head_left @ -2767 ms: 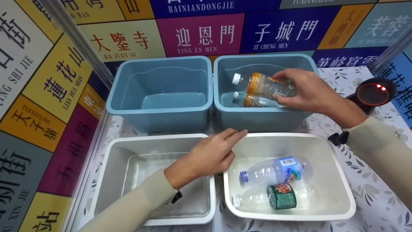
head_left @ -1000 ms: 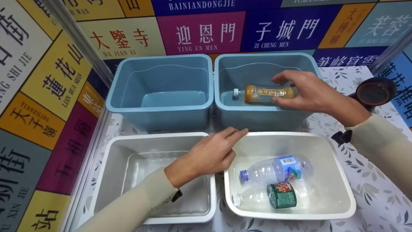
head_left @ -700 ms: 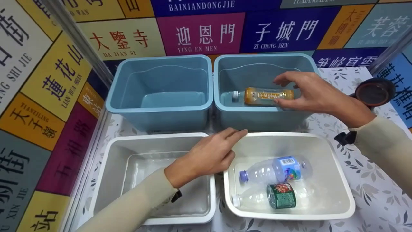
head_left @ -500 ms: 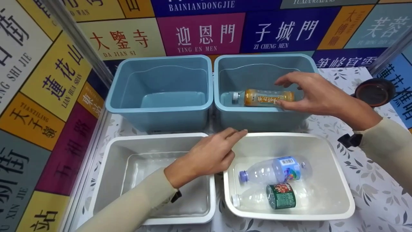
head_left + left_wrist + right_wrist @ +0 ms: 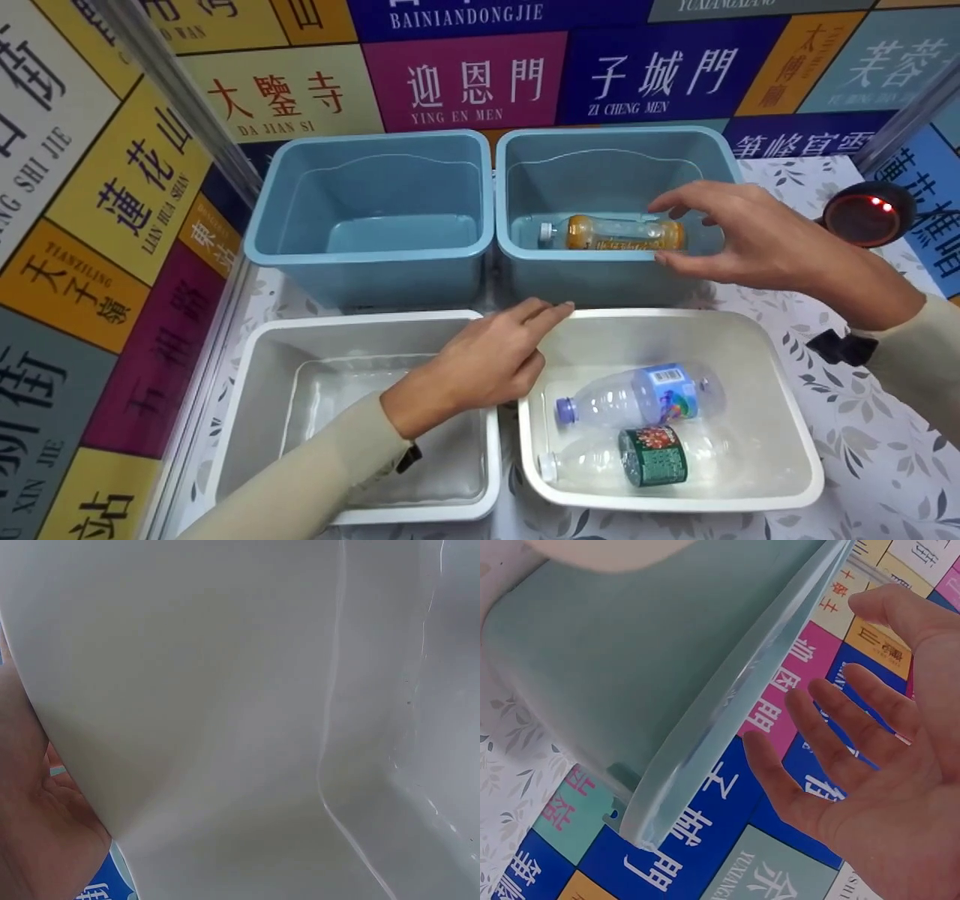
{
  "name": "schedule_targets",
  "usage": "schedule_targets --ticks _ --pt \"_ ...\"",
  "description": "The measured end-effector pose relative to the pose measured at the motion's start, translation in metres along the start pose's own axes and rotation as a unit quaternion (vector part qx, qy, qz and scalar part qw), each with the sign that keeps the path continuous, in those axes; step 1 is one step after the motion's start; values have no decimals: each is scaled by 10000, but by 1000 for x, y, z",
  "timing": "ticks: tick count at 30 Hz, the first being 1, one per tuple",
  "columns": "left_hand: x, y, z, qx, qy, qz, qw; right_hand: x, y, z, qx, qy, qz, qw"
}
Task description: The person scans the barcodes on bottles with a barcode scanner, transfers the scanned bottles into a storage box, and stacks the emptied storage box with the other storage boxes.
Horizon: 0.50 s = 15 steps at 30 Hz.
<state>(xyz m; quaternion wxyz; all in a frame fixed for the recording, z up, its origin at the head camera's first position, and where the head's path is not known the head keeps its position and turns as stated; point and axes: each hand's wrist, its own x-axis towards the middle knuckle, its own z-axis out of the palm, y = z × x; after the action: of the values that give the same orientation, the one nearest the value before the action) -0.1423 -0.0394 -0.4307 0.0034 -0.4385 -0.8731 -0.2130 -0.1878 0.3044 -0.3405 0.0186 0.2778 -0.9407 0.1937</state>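
In the head view, my right hand [image 5: 769, 236] hovers over the right end of the right blue bin [image 5: 600, 256], thumb and fingers spread apart around nothing. The right wrist view shows its bare palm beside the bin's rim. Inside that bin lies a clear plastic bottle [image 5: 626, 234] with an orange label and white cap, its lower side partly hidden by the front wall. My left hand [image 5: 487, 360] lies over the neighbouring rims of the two white bins, index finger stretched to the rim of the right white bin [image 5: 660, 504]. It holds nothing.
Two more bottles lie in the right white bin: one with a blue label [image 5: 637, 395], one with a green label [image 5: 652, 456]. The left white bin [image 5: 420, 514] and left blue bin [image 5: 371, 257] contain nothing visible. A black round-headed device [image 5: 868, 214] stands at right.
My right hand has let go of an orange-label bottle, which dropped onto the other in the right blue bin. The hand then drew back to the right and nearer. My left hand stayed put.
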Motion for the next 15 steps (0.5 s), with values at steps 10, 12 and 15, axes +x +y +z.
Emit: schedule_targets --ticks 10,12,15 --pt "0 -1 1 64 27 28 10000 -14 -15 2 -402 299 -538 9973" --pt "0 -1 1 61 32 39 10000 -18 -18 2 -456 315 -615 9966" --pt "0 0 1 59 39 49 10000 -24 -23 2 -455 318 -661 9963"
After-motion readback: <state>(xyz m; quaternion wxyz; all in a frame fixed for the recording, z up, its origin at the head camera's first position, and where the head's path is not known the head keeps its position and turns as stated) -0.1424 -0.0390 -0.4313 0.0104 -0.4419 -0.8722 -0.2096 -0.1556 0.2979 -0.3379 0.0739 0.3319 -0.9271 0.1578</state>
